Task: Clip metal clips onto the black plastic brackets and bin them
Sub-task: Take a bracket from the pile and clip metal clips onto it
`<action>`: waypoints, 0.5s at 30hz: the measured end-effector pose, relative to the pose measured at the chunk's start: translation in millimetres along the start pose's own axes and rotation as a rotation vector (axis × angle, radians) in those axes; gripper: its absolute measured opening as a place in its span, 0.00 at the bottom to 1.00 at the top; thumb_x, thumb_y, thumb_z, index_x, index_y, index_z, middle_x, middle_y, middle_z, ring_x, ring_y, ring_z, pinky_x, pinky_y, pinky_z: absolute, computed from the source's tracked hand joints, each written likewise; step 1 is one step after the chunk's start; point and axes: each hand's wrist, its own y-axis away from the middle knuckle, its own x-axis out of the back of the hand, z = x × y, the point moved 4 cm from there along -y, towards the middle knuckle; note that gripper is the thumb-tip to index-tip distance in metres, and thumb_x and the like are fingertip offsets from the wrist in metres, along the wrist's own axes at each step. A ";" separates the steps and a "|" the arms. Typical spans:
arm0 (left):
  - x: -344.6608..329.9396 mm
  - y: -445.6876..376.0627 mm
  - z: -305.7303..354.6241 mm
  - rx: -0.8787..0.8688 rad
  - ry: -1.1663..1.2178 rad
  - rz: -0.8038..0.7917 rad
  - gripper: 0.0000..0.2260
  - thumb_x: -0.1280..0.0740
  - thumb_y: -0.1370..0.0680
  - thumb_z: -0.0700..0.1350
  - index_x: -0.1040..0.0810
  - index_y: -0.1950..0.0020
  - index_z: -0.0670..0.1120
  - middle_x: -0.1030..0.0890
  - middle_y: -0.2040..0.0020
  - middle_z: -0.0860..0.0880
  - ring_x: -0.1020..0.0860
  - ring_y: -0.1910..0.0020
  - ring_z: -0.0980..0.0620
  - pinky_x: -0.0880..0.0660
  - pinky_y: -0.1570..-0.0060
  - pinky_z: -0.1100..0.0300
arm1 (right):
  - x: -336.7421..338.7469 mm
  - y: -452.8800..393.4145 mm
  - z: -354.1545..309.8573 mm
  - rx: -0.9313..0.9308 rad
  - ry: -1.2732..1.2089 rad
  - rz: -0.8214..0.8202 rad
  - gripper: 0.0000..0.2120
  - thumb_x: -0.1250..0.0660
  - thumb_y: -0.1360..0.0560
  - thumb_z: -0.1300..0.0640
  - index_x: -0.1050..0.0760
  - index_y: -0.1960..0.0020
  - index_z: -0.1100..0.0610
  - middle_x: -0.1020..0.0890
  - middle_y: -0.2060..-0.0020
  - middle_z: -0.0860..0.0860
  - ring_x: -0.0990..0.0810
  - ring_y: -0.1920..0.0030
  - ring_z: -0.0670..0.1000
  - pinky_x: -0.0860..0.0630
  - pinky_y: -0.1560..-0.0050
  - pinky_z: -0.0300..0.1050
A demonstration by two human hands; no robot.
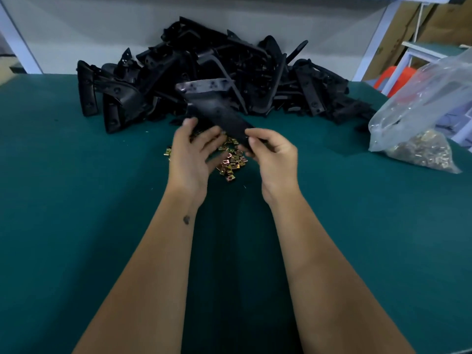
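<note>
Right hand around unlabelled black bracket

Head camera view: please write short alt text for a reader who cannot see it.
The right hand grips a black bracket above loose metal clips on a green table; the left hand reaches open beside it, a bracket pile behind.

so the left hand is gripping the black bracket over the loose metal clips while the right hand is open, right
No, swapped. The head view shows the right hand gripping the black bracket over the loose metal clips; the left hand is the open one.
</note>
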 end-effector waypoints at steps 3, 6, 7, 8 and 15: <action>8.5 0.3 10.3 -0.049 0.102 -0.023 0.12 0.46 0.15 0.52 0.25 0.40 0.51 0.17 0.41 0.48 0.18 0.41 0.48 0.20 0.45 0.51 | -6.3 1.8 1.0 -0.035 0.020 -0.106 0.14 0.35 0.24 0.74 0.22 0.58 0.55 0.19 0.57 0.54 0.18 0.58 0.54 0.23 0.59 0.35; 15.2 0.6 16.1 -0.111 0.023 -0.008 0.04 0.41 0.16 0.43 0.26 0.46 0.48 0.19 0.45 0.48 0.20 0.48 0.50 0.22 0.48 0.53 | -8.8 2.1 5.1 -0.050 0.153 -0.129 0.15 0.34 0.24 0.70 0.29 0.52 0.50 0.17 0.53 0.51 0.17 0.52 0.53 0.20 0.49 0.44; 15.6 0.9 16.9 -0.125 -0.007 -0.019 0.03 0.39 0.17 0.42 0.26 0.47 0.49 0.19 0.47 0.48 0.20 0.50 0.51 0.22 0.50 0.55 | -9.0 2.7 5.1 -0.034 0.210 -0.123 0.16 0.34 0.24 0.69 0.30 0.50 0.48 0.16 0.53 0.48 0.17 0.52 0.48 0.21 0.46 0.42; 14.7 1.4 17.6 -0.129 -0.025 -0.035 0.04 0.37 0.18 0.41 0.25 0.47 0.49 0.18 0.48 0.49 0.21 0.51 0.52 0.23 0.52 0.56 | -8.8 3.3 3.9 -0.003 0.263 -0.109 0.17 0.34 0.24 0.68 0.30 0.49 0.46 0.16 0.53 0.46 0.18 0.52 0.43 0.23 0.46 0.38; -0.2 12.1 18.3 -0.407 -0.489 -0.027 0.14 0.30 0.22 0.38 0.18 0.52 0.60 0.20 0.43 0.46 0.22 0.47 0.55 0.26 0.44 0.62 | 12.0 0.3 -4.8 0.117 0.308 0.228 0.05 0.34 0.22 0.61 0.23 0.53 0.52 0.25 0.50 0.45 0.25 0.56 0.37 0.29 0.57 0.27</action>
